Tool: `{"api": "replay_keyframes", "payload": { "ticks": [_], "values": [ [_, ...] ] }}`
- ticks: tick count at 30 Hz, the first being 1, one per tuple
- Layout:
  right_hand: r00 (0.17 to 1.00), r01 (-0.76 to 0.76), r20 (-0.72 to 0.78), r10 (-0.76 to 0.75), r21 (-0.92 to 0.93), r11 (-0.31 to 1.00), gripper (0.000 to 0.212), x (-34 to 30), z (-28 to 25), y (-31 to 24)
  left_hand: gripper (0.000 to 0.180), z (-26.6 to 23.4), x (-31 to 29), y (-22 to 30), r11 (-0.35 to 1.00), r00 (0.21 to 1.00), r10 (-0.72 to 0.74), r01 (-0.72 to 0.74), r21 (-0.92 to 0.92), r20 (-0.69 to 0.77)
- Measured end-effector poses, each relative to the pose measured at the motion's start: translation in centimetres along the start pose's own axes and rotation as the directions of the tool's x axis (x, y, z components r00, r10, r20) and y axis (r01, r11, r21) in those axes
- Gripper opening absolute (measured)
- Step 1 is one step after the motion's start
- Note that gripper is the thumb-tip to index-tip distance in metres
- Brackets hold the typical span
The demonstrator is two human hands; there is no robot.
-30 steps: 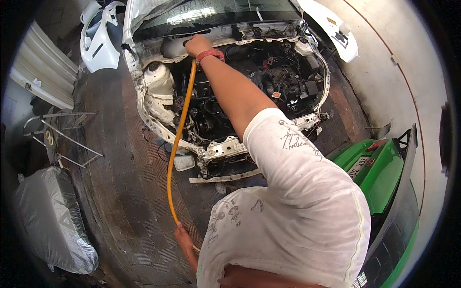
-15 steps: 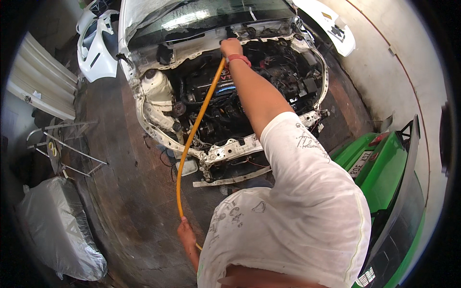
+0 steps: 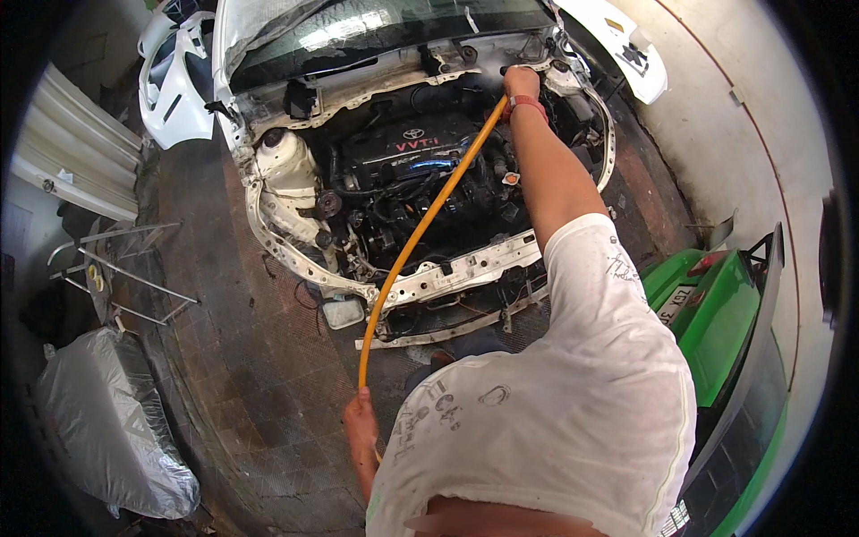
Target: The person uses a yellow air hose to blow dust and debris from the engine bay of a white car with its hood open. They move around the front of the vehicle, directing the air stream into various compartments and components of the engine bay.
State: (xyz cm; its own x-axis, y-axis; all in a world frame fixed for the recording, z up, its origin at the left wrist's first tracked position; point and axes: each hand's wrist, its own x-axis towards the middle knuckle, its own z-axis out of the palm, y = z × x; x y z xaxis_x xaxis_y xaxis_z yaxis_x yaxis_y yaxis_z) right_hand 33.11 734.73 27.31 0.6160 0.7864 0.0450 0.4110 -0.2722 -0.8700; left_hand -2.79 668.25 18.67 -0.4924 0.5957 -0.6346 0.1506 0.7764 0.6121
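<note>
My right hand reaches over the far right of the engine bay, its fingers closed around the end of an orange hose. A small dark tip pokes out by the fingers; its kind is mostly hidden by the hand. Pale haze hangs beside it, near the cowl. From there the hose runs down across the black engine cover and the white front crossmember to my left hand, which is closed around it low at the left. The car body is white, with its front end stripped.
White bumper-like panels stand left and right of the car. A metal frame stand and a silver-covered object are at the left. Green car parts lean by the right wall.
My right hand has moved right along the cowl with the hose end, uncovering more of the engine cover. My left hand has shifted slightly up and right. Haze now shows by the right hand.
</note>
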Motion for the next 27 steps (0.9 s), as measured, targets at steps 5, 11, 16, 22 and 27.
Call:
{"api": "replay_keyframes", "payload": {
  "ticks": [5,11,16,22,27],
  "values": [
    [0.993,-0.112,0.048,0.103,0.266,0.957,0.048,3.8,4.4,0.3,0.06,1.8,0.1,1.2,1.0,1.0,0.002,-0.002,0.014,0.022],
    [1.0,-0.031,0.01,0.029,0.51,0.86,0.045,3.8,12.3,-3.1,0.059,3.7,-0.6,5.6,0.998,0.999,-0.006,0.009,0.058,-0.044],
    [0.994,0.017,-0.107,0.029,0.408,0.913,0.043,-0.3,16.0,-8.1,0.059,4.7,-0.4,9.4,0.998,0.998,-0.041,0.043,0.048,-0.055],
    [0.998,-0.045,-0.019,0.057,0.394,0.918,0.039,-0.1,21.0,-8.5,0.058,5.3,0.9,12.1,0.997,0.995,-0.055,0.058,0.044,-0.083],
    [0.99,-0.108,-0.04,0.132,0.377,0.92,0.033,3.1,25.3,-5.9,0.057,6.7,2.2,13.0,0.996,0.996,-0.089,0.089,-0.018,-0.031]
  ]
}}
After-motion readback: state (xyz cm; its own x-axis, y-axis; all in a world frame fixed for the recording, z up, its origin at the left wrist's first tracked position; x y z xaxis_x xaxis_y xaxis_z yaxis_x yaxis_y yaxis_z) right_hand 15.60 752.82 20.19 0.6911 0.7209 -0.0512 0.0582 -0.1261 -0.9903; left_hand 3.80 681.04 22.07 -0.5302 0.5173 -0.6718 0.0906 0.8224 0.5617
